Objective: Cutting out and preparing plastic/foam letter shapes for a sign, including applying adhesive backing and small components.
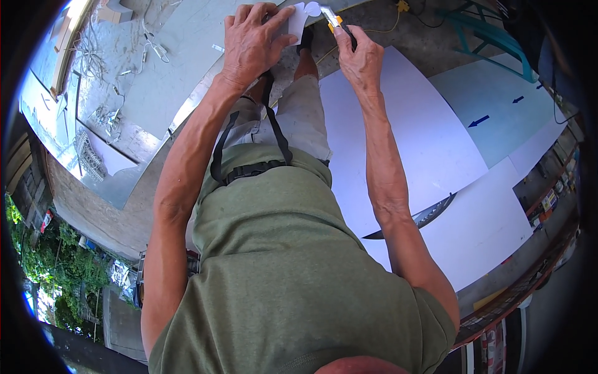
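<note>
Person's left hand [254,42]: 11 o'clock, outstretched, back uppermost, pinching a thin, white, flat piece [298,25] at 12 o'clock | right hand [362,57]: 1 o'clock, wrapped around yellow-and-black utility knife [334,22], tip toward 11 o'clock

Small white piece [298,23], tilted yellow-black knife [334,20]

3 blue arrows [479,121] mark a pale-green sheet [476,90].
</note>
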Motion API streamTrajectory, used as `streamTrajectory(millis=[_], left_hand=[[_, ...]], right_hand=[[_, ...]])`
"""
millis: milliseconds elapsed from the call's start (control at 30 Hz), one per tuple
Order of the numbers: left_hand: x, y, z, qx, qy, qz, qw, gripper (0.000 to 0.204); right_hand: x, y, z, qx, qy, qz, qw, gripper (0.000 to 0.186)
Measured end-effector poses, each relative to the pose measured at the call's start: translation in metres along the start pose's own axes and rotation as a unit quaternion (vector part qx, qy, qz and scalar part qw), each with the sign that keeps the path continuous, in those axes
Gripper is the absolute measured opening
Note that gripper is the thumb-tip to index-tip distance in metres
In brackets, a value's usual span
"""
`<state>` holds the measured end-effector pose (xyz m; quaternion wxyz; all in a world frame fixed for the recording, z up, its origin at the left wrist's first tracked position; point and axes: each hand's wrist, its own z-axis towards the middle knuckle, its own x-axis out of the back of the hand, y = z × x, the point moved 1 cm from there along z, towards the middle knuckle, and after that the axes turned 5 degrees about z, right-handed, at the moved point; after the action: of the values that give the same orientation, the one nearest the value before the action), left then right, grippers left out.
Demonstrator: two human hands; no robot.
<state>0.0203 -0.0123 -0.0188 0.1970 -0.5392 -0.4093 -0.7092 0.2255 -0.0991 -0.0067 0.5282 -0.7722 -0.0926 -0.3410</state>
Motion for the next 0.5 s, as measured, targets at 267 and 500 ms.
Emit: streamTrajectory(millis=[267,500], left_hand=[[0.0,0.001,-0.002,0.001,0.005,0.007,1.0,0.053],[-0.001,0.001,-0.002,0.002,0.008,0.012,1.0,0.053]], right_hand=[[-0.005,-0.001,-0.006,0.02,0.012,-0.029,0.999,0.029],[-0.009,0.0,-0.01,0.039,0.026,-0.028,0.999,0.028]])
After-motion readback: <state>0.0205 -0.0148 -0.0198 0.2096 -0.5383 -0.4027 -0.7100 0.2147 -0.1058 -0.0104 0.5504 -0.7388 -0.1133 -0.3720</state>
